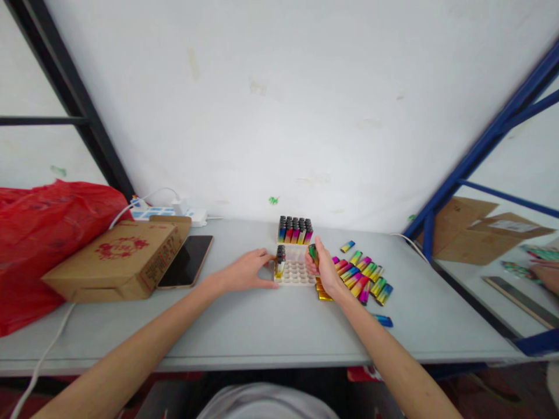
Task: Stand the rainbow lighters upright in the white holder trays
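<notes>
The right hand has its fingers closed around a shiny green lighter at the right side of the white tray. At the tray's left edge is the left hand, thumb and fingers parted; whether they grip it I cannot tell. Black-topped lighters stand along the tray's left side. Behind it, packed lighters show blue, red and magenta; right of it lie glossy, rainbow-shaded loose lighters.

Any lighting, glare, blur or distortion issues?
Head view: bright, fairly even light on the wall; head view: sheen on the red bag and lighters; head view: black post and blue post tilt outward, likely wide-angle stretch; head view: small print on the box unreadable.
</notes>
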Available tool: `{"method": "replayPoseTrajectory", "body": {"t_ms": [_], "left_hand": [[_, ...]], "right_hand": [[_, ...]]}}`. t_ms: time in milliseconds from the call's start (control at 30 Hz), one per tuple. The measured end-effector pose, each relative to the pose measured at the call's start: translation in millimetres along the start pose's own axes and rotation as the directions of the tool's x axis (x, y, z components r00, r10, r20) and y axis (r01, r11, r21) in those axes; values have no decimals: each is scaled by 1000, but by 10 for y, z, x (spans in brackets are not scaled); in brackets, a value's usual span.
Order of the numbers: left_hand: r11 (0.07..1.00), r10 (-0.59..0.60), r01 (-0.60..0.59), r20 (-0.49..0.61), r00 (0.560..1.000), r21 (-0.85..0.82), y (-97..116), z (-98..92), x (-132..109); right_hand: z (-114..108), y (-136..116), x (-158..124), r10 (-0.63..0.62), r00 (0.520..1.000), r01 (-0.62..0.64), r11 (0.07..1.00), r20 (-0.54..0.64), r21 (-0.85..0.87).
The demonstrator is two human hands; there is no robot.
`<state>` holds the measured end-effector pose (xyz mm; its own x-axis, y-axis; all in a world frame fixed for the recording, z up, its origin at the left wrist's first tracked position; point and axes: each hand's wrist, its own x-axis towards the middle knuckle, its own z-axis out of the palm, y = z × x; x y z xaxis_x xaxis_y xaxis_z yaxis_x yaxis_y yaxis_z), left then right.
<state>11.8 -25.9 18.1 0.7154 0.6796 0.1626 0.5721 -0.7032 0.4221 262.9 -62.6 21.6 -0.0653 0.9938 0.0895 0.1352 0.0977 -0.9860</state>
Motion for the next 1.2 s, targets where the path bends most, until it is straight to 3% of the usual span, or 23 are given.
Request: {"method": "replayPoseTrajectory", "body": {"t_ms": [333,567,700,867,1033,1200], "left_hand": [[1000,-5,5,11,1000,10,3,0,6],[1000,0,0,10,1000,1,-5,1,0],[1000,13,-13,-7,1000,-4,-24,19,6],[1000,15,-15,-9,1000,-26,-80,40,25],[995,55,-55,-11,998,-78,-126,28,27],[997,51,-50,16,999,-57,-140,26,32]], "right_hand": [[47,131,2,-25,996,23,1000,-91,-18],[28,104,6,-40,998,41,999,-40,34],[34,70,-18,-109,994,110,993,-23,43],[41,1,-77,-209,976,213,974,57,-76],[42,-65,-106,-424,902,425,849,75,-314],[80,-50,-147,-356,925,381,852,134,-360]]}}
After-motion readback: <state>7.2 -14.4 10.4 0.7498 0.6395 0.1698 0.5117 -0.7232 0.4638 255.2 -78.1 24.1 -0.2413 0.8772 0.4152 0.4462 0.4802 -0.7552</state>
